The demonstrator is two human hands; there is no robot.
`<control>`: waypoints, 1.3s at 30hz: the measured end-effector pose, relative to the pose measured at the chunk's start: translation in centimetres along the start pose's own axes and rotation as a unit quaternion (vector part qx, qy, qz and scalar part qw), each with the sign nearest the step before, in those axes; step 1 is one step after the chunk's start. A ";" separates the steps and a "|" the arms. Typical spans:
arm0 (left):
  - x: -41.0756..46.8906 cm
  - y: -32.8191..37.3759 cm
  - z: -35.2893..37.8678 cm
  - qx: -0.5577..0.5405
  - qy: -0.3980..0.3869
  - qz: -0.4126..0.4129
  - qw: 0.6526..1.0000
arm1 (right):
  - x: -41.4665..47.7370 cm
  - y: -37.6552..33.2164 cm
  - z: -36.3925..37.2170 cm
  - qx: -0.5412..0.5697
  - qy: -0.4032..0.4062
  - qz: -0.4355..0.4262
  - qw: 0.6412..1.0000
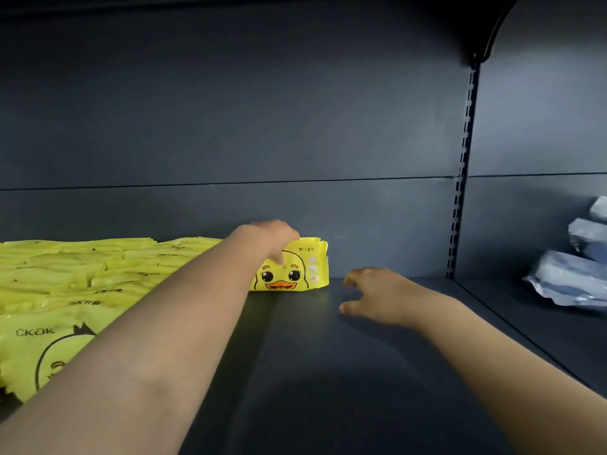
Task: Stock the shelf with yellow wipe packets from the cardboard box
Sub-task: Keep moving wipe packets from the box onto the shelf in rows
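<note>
Showing glossy yellow plastic film on wipe packets [292, 270], wrinkling at seams; showing smooth matt dark metal on shelf [328, 372] and back panel [230, 110]; showing crinkled translucent plastic on grey bundles [571, 280].

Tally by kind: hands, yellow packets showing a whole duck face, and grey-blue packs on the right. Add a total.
Hands: 2 (left hand, right hand)
Yellow packet with whole duck face: 1
Grey-blue packs: 3 in view, cut by the frame edge
Total: 6
</note>
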State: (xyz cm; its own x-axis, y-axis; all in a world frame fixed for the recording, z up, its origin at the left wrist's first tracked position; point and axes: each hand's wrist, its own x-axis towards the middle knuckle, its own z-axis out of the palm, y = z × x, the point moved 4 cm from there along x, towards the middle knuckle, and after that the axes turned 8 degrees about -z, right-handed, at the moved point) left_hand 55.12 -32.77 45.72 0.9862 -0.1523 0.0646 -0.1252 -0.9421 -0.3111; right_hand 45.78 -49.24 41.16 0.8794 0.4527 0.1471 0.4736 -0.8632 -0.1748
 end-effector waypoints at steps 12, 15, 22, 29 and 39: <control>0.7 -2.0 1.4 0.087 0.018 -0.066 0.994 | 1.6 -0.5 0.8 0.000 0.007 -0.022 1.000; 0.7 -1.9 1.2 0.102 0.015 -0.069 0.992 | 1.5 -0.7 1.1 0.006 0.007 -0.021 1.000; -3.1 -3.1 -2.3 0.073 -0.030 -0.081 0.994 | 0.5 -2.2 0.2 -0.004 0.004 -0.014 1.000; -12.8 -6.2 -5.3 0.041 0.021 -0.066 0.997 | -2.9 -6.7 -2.2 -0.043 0.007 0.012 0.999; -34.3 -11.8 -4.8 -0.056 0.058 -0.062 0.995 | -14.6 -18.8 -5.1 -0.086 0.020 0.053 0.995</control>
State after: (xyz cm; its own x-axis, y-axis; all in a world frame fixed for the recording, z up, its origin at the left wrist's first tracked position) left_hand 22.27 -17.83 51.71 0.9764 -0.0605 0.2073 -0.0213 -0.9822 -0.1866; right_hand 23.83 -40.77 47.25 0.9198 0.3512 0.1749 0.3605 -0.9325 -0.0232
